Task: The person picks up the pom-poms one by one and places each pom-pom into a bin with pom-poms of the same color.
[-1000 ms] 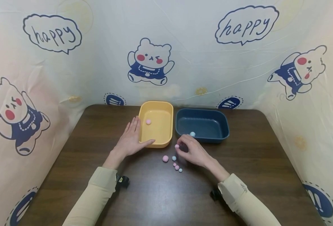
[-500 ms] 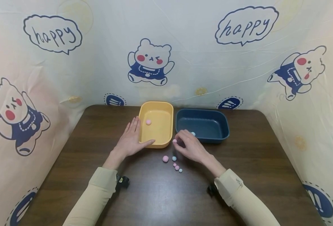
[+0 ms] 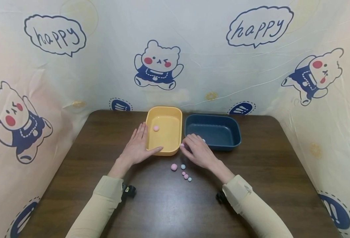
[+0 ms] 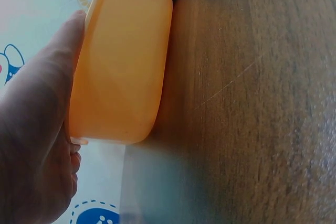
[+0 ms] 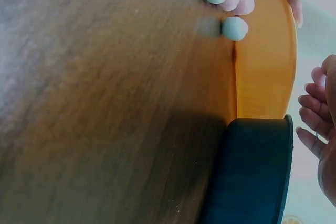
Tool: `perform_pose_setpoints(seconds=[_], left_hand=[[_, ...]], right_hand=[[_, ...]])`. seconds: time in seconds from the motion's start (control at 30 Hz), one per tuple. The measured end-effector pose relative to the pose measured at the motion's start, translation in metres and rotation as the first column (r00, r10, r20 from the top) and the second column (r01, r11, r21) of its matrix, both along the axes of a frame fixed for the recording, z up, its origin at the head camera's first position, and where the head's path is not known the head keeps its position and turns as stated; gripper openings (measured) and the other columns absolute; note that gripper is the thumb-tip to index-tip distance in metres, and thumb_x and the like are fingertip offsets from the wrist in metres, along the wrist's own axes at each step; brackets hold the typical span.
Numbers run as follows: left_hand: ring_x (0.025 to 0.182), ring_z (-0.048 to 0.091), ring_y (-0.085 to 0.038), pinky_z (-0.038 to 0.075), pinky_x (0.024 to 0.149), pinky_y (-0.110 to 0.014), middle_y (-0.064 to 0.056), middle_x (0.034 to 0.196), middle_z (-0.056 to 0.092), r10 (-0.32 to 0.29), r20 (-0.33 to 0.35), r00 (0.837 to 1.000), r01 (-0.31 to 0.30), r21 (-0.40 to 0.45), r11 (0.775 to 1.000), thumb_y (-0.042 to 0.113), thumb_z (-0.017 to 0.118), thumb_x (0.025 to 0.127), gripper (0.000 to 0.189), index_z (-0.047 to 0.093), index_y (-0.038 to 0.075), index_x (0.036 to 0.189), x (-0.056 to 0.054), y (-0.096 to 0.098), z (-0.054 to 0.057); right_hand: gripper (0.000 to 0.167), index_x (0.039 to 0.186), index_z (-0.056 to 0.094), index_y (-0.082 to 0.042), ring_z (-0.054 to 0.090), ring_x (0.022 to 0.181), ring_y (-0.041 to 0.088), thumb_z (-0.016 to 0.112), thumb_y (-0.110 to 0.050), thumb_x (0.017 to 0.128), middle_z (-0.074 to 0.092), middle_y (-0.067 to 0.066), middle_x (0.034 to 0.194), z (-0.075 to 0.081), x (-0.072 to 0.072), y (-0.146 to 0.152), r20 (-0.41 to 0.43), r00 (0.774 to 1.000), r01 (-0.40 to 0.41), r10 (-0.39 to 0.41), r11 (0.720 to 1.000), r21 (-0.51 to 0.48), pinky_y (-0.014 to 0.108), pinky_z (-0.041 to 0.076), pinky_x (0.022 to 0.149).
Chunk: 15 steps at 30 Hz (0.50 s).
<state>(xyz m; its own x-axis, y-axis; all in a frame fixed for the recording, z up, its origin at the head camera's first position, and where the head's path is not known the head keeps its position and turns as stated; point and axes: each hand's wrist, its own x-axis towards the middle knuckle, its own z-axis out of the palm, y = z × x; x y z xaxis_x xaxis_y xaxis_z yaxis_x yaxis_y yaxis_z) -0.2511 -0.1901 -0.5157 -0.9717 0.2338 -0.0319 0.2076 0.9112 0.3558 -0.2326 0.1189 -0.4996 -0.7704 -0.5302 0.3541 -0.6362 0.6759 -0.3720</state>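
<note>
Both forearms (image 3: 87,213) pointed toward the table's (image 3: 261,148) far edge, left hand (image 3: 137,146) straight-fingered (thumb spread wide), right hand (image 3: 201,152) pinching.

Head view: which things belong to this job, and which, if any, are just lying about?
Likely in the job:
left hand, touching yellow tray
right hand, pinching pink ball
blue tray
other pink balls
blue balls

Likely just around:
table
backdrop
wrist cameras

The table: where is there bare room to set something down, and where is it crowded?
Free: right of the blue tray to the right edge of the table; left of the left hand to the left edge; between the sleeves, on the near side of the five loose balls. Crowded: between the yellow tray, those balls and the right hand.
</note>
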Motion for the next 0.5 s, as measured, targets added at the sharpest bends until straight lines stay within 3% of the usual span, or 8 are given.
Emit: perform_pose_setpoints(seconds=[0.5], left_hand=[[0.175, 0.003, -0.037, 0.009, 0.143, -0.054, -0.012, 0.188, -0.005, -0.001, 0.002, 1.000, 0.001, -0.006, 1.000, 0.098, 0.047, 0.087, 0.137, -0.001, 0.006, 0.177, 0.001, 0.001, 0.002]], right_hand=[[0.015, 0.113, 0.073, -0.013, 0.060, 0.099, 0.020, 0.068, -0.027, 0.110, 0.070, 0.002, 0.107, -0.002, -0.011, -0.008, -0.004, 0.999, 0.036, -0.036, 0.999, 0.036, 0.036, 0.053, 0.088]])
